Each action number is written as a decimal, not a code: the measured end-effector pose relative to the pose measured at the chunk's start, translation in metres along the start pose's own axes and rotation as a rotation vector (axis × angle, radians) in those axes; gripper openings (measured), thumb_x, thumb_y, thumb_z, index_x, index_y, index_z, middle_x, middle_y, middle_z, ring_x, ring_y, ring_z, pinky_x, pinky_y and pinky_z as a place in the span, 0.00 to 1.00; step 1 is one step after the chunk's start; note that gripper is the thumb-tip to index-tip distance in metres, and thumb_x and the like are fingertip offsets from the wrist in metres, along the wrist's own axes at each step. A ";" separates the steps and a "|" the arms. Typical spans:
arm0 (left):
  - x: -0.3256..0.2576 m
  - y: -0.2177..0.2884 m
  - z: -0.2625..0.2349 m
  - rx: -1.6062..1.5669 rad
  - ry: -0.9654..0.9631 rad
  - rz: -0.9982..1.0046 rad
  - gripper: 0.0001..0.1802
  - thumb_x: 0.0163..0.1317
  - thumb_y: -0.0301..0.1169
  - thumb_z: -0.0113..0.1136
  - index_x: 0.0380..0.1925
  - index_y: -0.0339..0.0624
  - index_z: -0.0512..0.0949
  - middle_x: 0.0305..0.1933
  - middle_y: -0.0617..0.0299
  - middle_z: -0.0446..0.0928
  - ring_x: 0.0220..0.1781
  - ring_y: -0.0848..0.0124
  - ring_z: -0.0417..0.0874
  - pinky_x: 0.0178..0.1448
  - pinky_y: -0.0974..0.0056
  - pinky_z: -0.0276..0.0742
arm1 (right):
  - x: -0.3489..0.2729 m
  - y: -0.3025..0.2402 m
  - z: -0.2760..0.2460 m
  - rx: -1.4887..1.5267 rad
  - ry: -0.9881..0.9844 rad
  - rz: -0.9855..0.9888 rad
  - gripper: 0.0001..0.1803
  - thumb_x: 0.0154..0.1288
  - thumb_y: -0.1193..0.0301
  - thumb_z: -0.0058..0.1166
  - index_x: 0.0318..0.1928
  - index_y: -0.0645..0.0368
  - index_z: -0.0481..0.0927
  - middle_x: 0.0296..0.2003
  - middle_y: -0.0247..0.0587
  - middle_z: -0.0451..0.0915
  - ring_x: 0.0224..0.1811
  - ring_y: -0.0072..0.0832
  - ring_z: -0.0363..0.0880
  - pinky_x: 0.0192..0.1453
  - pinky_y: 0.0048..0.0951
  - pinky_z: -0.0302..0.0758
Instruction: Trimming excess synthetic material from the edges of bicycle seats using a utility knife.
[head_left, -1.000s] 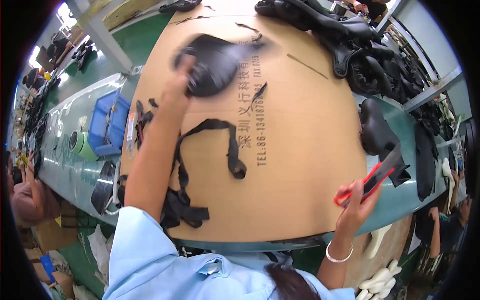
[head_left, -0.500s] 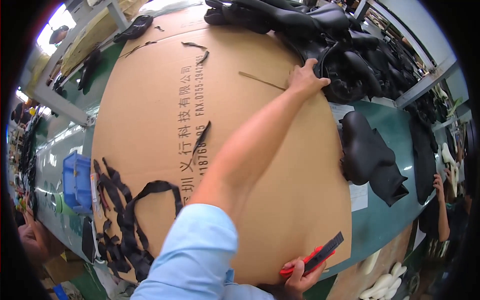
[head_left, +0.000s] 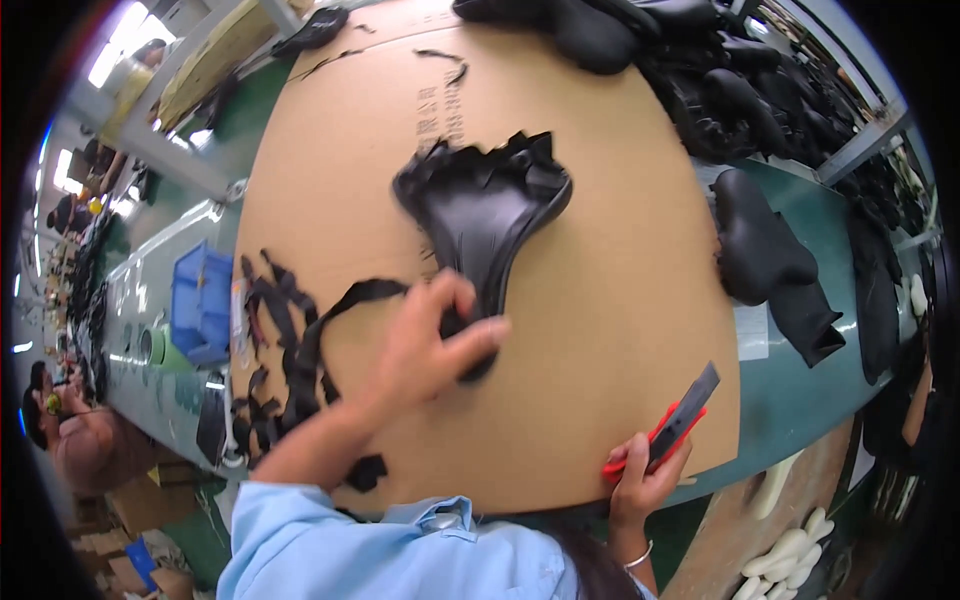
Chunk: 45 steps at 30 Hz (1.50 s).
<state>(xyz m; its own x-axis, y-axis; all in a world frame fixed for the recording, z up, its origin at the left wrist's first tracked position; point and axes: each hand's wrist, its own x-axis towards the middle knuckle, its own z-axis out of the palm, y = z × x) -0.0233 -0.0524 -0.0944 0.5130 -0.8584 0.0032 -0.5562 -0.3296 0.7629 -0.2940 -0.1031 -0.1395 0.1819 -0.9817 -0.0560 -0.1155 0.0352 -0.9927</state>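
Observation:
My left hand (head_left: 432, 345) grips the narrow end of a black bicycle saddle (head_left: 487, 205) with ragged loose cover edges. The saddle lies on a large brown cardboard sheet (head_left: 600, 330) in the middle of the table. My right hand (head_left: 647, 478) rests at the cardboard's near edge, closed around a red-handled utility knife (head_left: 670, 425) whose dark blade end points up and to the right. Black trimmed strips (head_left: 290, 325) lie in a loose heap to the left of my left hand.
A pile of black saddles (head_left: 700, 60) fills the far right of the table. One more black saddle (head_left: 765, 250) lies on the green table right of the cardboard. A blue bin (head_left: 200, 305) stands at the left. White foam pieces (head_left: 790, 545) lie lower right. Another person (head_left: 60, 430) sits far left.
My left hand has come back from the saddle pile at the far right and set a saddle on the middle of the cardboard. The right hand keeps the knife by the near edge.

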 end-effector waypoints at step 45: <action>-0.105 0.022 0.022 -0.416 0.178 -0.176 0.08 0.47 0.26 0.68 0.18 0.36 0.78 0.20 0.67 0.71 0.24 0.80 0.68 0.28 0.73 0.63 | 0.001 -0.062 0.005 -0.585 -0.822 -0.688 0.28 0.56 0.78 0.62 0.60 0.52 0.77 0.27 0.40 0.80 0.22 0.29 0.73 0.28 0.31 0.72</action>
<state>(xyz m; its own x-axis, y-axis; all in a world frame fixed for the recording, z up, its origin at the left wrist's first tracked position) -0.1036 0.0220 -0.0924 0.6998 -0.7112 -0.0663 -0.1611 -0.2476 0.9554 -0.2822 -0.1051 -0.0786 0.9172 -0.3440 0.2010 -0.1349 -0.7429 -0.6557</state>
